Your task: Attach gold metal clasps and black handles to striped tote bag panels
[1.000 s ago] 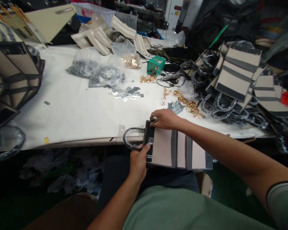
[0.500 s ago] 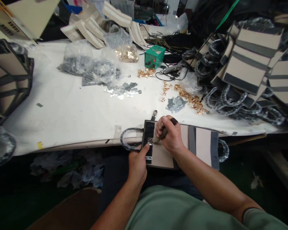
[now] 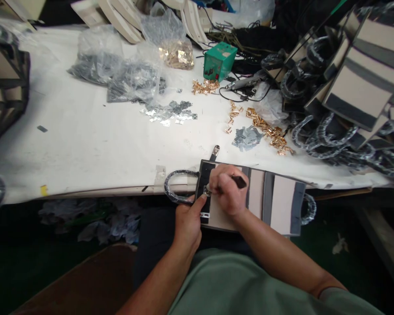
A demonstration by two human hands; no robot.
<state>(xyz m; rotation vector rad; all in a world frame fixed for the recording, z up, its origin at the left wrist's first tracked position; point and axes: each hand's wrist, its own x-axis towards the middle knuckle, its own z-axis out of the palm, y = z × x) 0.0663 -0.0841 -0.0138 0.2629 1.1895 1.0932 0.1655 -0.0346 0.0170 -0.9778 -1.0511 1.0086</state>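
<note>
A beige and dark-grey panel [image 3: 258, 188] with plastic-wrapped handles lies at the table's front edge, partly over my lap. My left hand [image 3: 188, 218] grips its left end, thumb on top beside a small metal plate [image 3: 206, 190] on the black strip. In my right hand [image 3: 228, 188] is a dark-handled tool [image 3: 239, 181], its tip down by that plate. A second metal piece [image 3: 204, 215] sits lower on the strip. From the panel's top edge sticks out a strap with a metal end [image 3: 215, 152].
Behind lie silver plates [image 3: 170, 112], grey plates [image 3: 248, 138], gold fasteners [image 3: 269, 131], a green box [image 3: 219, 61] and plastic bags of parts [image 3: 134, 81]. Stacked panels [image 3: 361, 83] crowd the right; more panels [image 3: 6, 87] stand at the left.
The view has shifted, so the table items sit higher in it. My right hand has turned and lowered, tilting the tool, its tip now closer over the metal plate. My left hand keeps its hold.
</note>
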